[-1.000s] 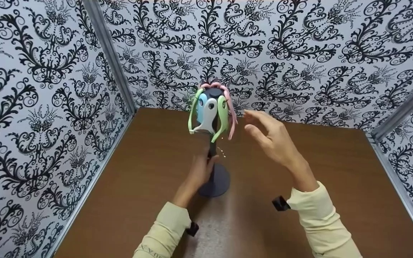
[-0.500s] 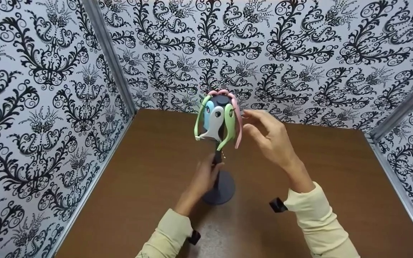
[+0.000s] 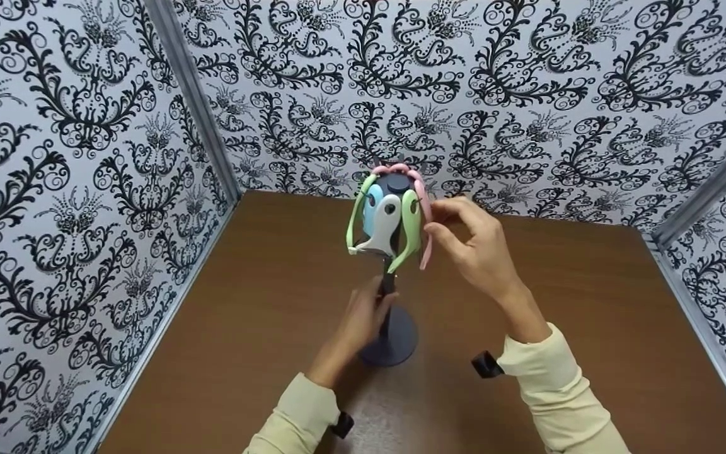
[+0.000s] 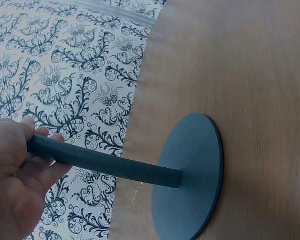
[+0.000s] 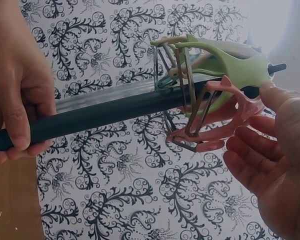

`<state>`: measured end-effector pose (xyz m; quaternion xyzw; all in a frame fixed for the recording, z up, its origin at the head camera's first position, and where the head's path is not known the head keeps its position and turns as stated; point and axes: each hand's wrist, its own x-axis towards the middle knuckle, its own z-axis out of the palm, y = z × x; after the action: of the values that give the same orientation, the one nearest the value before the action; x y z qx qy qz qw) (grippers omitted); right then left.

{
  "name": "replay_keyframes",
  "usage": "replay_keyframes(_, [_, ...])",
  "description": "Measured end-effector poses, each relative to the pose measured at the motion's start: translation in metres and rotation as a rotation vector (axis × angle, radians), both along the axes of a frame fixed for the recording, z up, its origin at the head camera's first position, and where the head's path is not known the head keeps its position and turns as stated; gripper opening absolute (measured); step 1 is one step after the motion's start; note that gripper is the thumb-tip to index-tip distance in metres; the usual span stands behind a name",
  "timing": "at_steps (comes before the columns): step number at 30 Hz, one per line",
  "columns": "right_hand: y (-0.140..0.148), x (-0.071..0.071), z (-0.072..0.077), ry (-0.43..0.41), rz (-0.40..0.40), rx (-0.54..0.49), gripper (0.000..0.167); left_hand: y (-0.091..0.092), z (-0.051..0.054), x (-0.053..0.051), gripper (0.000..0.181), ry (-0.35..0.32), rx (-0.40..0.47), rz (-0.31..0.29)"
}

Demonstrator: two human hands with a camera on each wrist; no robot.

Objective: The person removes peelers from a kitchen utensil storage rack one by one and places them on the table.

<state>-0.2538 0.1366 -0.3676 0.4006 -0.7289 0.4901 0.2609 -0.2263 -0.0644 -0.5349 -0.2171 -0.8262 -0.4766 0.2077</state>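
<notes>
A dark stand (image 3: 389, 340) with a round base (image 4: 190, 175) carries several peelers around its top. Wrapped round its pole (image 5: 110, 116) is my left hand (image 3: 362, 318), below the peelers; the same hand (image 4: 15, 180) shows at the left wrist view's edge. A white peeler (image 3: 383, 224) hangs at the front, with a blue one (image 3: 372, 211) and green ones (image 3: 411, 230) beside it. My right hand (image 3: 483, 252) has thumb and forefinger at the pink peeler (image 3: 425, 205) on the right side, pinching its upper part (image 5: 250, 107). Metal blades show in the right wrist view.
The brown wooden table (image 3: 558, 315) lies under both arms. Patterned black-and-white panels (image 3: 495, 94) stand behind and at the sides, with metal posts (image 3: 193, 94) at the corners.
The stand has shifted right and toward the front in my left hand. My right hand, apart from the peelers earlier, now meets the pink one.
</notes>
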Motion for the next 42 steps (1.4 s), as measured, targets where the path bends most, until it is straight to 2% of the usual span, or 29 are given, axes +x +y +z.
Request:
replay_keyframes(8, [-0.001,0.004,0.0,-0.026,0.007,-0.033,0.03,0.003,0.002,0.003,0.011,-0.033,0.009,-0.018])
replay_keyframes(15, [-0.005,0.012,0.005,-0.06,0.003,-0.058,0.033,0.002,0.003,0.007,0.008,-0.002,0.003,-0.031])
replay_keyframes(22, [-0.009,0.018,0.007,-0.133,0.1,-0.093,0.038,0.0,0.003,0.015,0.012,-0.072,-0.051,-0.007])
replay_keyframes(25, [-0.009,0.02,0.006,-0.162,0.126,-0.096,0.041,0.001,0.003,0.017,0.015,-0.087,-0.046,0.003])
replay_keyframes(29, [-0.009,0.021,0.006,-0.18,0.131,-0.087,0.042,0.003,0.001,0.018,0.013,-0.052,-0.009,0.024])
replay_keyframes(37, [-0.004,0.023,0.009,-0.176,0.12,-0.052,0.044,0.009,-0.002,0.015,0.015,0.041,0.01,0.123])
replay_keyframes(42, [0.002,0.026,0.011,-0.164,0.103,-0.042,0.044,0.013,-0.004,0.014,0.015,0.106,0.023,0.132])
